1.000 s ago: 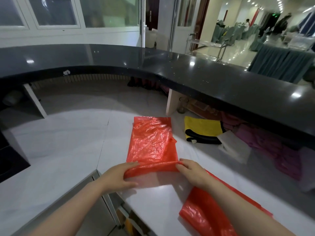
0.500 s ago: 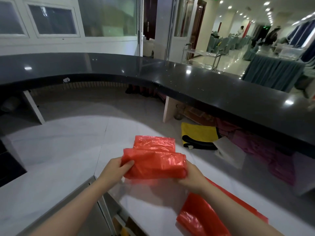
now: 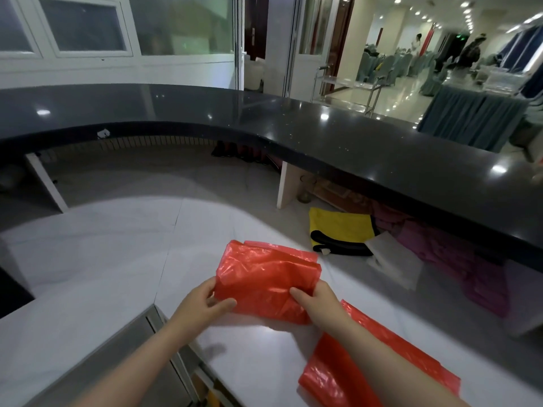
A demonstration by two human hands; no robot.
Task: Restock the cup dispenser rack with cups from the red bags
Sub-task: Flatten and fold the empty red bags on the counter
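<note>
Surface: white marble-look lower counter (image 3: 97, 259), curved, glossy, with seam lines; a metal-edged opening at its near edge. Above and behind it, a raised black counter top (image 3: 338, 133), polished, reflecting ceiling lights.

Room: white-framed windows (image 3: 85, 27) at rear left; a glazed door beside them; at right, a bright hall with covered chairs, a skirted table (image 3: 470, 118) and distant figures.

Item 1: folded red bag (image 3: 264, 277), thin crinkled plastic, layered into a rough rectangle, lying on the white counter at centre. Contents, if any, cannot be told. Left hand (image 3: 202, 304) pinches its near left edge between thumb and curled fingers. Right hand (image 3: 317, 298) grips its near right edge, thumb on top, fingers hidden under the plastic.

Item 2: second red bag (image 3: 367, 374), flattened, lying on the counter under the right forearm, just apart from the first.

Item 3: yellow cloth with black trim (image 3: 340, 230), under the black counter's overhang, beside a white sheet (image 3: 393, 259) and purple fabric (image 3: 458, 259).
</note>
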